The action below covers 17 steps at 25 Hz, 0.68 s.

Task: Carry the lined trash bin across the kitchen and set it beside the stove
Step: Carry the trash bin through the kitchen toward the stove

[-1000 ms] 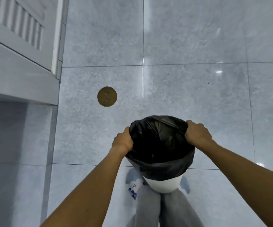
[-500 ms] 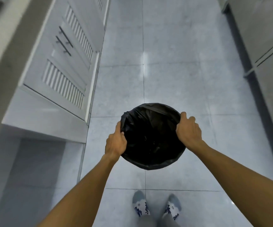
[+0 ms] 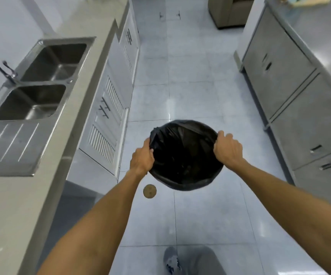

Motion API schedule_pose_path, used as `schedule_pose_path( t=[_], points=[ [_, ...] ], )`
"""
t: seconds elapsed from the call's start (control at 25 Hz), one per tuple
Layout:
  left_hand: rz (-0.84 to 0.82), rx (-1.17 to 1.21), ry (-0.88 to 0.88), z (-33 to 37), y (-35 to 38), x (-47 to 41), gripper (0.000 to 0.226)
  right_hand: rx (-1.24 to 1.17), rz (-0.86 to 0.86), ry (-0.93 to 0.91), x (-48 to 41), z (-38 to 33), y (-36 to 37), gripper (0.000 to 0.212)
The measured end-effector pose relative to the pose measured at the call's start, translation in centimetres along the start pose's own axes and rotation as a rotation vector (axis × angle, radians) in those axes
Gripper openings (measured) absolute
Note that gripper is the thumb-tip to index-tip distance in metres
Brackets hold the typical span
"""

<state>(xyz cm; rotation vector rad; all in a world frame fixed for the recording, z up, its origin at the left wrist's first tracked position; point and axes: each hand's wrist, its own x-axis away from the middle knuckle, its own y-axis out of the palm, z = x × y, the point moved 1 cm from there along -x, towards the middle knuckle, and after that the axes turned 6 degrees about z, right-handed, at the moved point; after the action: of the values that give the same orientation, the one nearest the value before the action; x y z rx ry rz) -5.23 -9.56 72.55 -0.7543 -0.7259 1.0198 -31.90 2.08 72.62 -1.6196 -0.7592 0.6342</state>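
The trash bin (image 3: pixel 184 157), lined with a black plastic bag, hangs in the air in front of me above the tiled floor. I look straight down into its dark opening, and its outer wall is hidden by the bag. My left hand (image 3: pixel 141 158) grips the rim on the left side. My right hand (image 3: pixel 228 148) grips the rim on the right side. No stove is in view.
A counter with a steel double sink (image 3: pixel 39 80) and white louvred cabinets (image 3: pixel 109 116) runs along the left. Steel cabinets (image 3: pixel 291 92) line the right. A round brass floor drain (image 3: pixel 150 191) lies below the bin. A tan armchair (image 3: pixel 230 10) stands far ahead. My foot (image 3: pixel 171 261) shows at the bottom.
My view has lifted from the floor to the aisle ahead; the sink and both cabinet rows have come into sight. The bin stays held in both hands and the drain now lies beneath it.
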Motion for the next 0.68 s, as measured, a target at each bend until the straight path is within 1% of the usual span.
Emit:
schedule_pose_path(
  t=[0.16,0.4,0.48,0.68],
  points=[
    [0.074,0.019,0.041,4.3,-2.5,-2.3,0.045,-0.032,0.021,0.001,-3.5,0.2,-3.8,0.023],
    [0.116,0.172,0.061,9.2,-2.9,-9.6,0.045,-0.155,0.024,0.028,-11.6,1.8,-5.2,0.021],
    [0.150,0.199,0.044,10.6,-2.9,-12.8,0.045,-0.172,0.017,0.030,-15.1,2.0,-5.5,0.022],
    [0.232,0.380,-0.034,13.8,-3.3,-19.2,0.042,-0.377,0.005,0.052,-23.7,1.8,-6.9,0.029]
  ],
)
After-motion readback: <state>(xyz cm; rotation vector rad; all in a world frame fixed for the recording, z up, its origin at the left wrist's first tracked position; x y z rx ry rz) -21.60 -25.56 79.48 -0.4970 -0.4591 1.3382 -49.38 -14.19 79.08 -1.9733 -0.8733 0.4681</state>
